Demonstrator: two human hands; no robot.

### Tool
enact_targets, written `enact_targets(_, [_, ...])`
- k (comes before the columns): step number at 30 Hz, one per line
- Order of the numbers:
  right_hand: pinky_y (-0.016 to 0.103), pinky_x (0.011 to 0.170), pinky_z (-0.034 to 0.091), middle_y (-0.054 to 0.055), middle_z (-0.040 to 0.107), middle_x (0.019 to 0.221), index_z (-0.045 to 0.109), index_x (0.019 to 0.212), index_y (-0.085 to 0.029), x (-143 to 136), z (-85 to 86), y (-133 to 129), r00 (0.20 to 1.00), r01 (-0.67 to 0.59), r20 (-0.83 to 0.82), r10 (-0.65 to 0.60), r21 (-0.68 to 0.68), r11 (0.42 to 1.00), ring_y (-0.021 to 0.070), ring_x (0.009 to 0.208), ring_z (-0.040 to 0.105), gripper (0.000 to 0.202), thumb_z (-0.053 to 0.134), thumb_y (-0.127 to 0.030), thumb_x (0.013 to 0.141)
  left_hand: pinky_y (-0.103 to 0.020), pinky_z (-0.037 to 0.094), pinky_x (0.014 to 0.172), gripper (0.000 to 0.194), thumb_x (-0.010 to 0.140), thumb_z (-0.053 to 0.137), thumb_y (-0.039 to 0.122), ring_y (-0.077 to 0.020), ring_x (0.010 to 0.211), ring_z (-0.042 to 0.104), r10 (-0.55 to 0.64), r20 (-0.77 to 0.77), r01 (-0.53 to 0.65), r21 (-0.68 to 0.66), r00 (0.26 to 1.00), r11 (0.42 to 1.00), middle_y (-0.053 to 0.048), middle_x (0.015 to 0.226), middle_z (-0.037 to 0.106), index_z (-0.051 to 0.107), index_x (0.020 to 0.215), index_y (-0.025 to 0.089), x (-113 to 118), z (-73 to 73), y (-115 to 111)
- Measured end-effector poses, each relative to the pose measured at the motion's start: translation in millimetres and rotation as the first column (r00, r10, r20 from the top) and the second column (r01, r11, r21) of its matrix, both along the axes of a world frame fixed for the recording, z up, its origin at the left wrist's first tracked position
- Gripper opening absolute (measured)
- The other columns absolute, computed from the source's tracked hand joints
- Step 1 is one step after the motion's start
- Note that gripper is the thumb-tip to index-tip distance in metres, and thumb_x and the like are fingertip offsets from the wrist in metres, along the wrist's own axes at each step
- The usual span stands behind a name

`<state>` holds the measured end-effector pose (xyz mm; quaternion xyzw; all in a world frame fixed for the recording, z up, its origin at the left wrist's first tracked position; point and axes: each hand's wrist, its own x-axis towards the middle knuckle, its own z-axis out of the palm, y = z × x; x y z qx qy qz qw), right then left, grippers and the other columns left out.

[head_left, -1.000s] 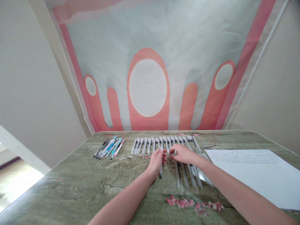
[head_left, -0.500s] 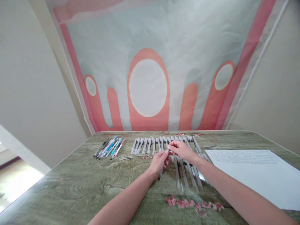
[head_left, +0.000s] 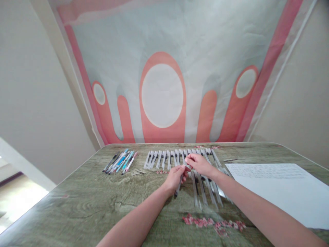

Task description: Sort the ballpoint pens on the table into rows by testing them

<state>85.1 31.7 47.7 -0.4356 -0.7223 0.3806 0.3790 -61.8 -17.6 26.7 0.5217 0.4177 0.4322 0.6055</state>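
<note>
A pen (head_left: 178,190) with a black end tilts down towards me from my left hand (head_left: 174,178), whose fingers are closed round it. My right hand (head_left: 199,164) is pinched just beyond the upper end of that pen, almost touching the left fingertips; what it holds, if anything, is too small to make out. Beyond both hands lies a row of clear-sleeved pens (head_left: 159,159) side by side. More clear sleeves or pens (head_left: 202,190) lie under and in front of my right forearm, which partly hides them.
A loose bunch of coloured pens (head_left: 120,163) lies at the left on the wood-patterned table (head_left: 102,206). To the right rests a large white sheet of paper (head_left: 280,195) with lines of writing along its top. A patterned backdrop (head_left: 164,133) rises behind the table's far edge.
My left hand has turned slightly, so more of the pen's lower part shows beneath it. The right hand has drawn a little away from the left fingertips.
</note>
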Motion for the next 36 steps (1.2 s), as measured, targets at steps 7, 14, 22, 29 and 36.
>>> enact_targets(7, [0.019,0.048,0.035,-0.001,0.053,0.056,0.055,0.068,-0.013,22.3,14.8,6.8,0.966,-0.077,0.253,0.056,0.075,0.994,0.0091,0.05,0.046,0.022,0.044,-0.031,0.074,-0.018,0.026,0.04,0.042,0.073,0.047,0.05,-0.0049,0.043,0.04,0.062,0.073,-0.06,-0.037,0.995,0.998,0.0,0.059,0.049,0.06,0.082,0.012,-0.5,-3.6,2.5])
enact_targets(14, [0.019,0.054,0.034,0.001,0.062,0.062,0.062,0.067,-0.015,13.2,24.8,-17.3,0.747,-0.392,0.623,0.233,0.129,0.911,0.011,0.056,0.051,0.014,0.049,-0.016,0.066,-0.018,0.027,0.041,0.043,0.07,0.051,0.051,-0.0043,0.044,0.039,0.176,0.175,-0.167,-0.067,0.969,0.984,0.002,0.058,0.047,0.058,0.082,0.011,-4.3,-5.7,7.9])
enact_targets(22, [0.022,0.06,0.035,0.003,0.066,0.074,0.064,0.072,-0.019,13.5,23.9,-15.6,0.628,-0.45,0.756,0.185,0.159,0.879,0.0156,0.068,0.057,0.017,0.05,-0.014,0.064,-0.017,0.027,0.04,0.043,0.071,0.049,0.05,-0.0042,0.044,0.039,0.175,0.173,-0.167,-0.06,0.969,0.984,0.001,0.059,0.046,0.057,0.084,0.01,-2.4,-6.3,7.8])
enact_targets(29, [0.022,0.06,0.036,0.003,0.066,0.073,0.064,0.071,-0.019,15.0,19.8,-14.2,0.618,-0.464,0.76,0.199,0.149,0.873,0.0158,0.068,0.057,0.016,0.051,-0.014,0.064,-0.017,0.026,0.04,0.044,0.07,0.051,0.051,-0.0045,0.044,0.04,0.191,0.15,-0.18,-0.083,0.97,0.98,0.001,0.059,0.047,0.057,0.084,0.01,-2.6,-5.6,8.4])
enact_targets(36, [0.022,0.058,0.036,0.002,0.066,0.074,0.064,0.073,-0.019,15.6,18.0,-14.1,0.629,-0.456,0.751,0.202,0.146,0.878,0.016,0.068,0.057,0.016,0.053,-0.014,0.063,-0.018,0.026,0.041,0.042,0.07,0.051,0.051,-0.0045,0.044,0.04,0.195,0.151,-0.183,-0.086,0.969,0.979,0.002,0.058,0.047,0.057,0.082,0.011,-2.6,-6.0,8.7])
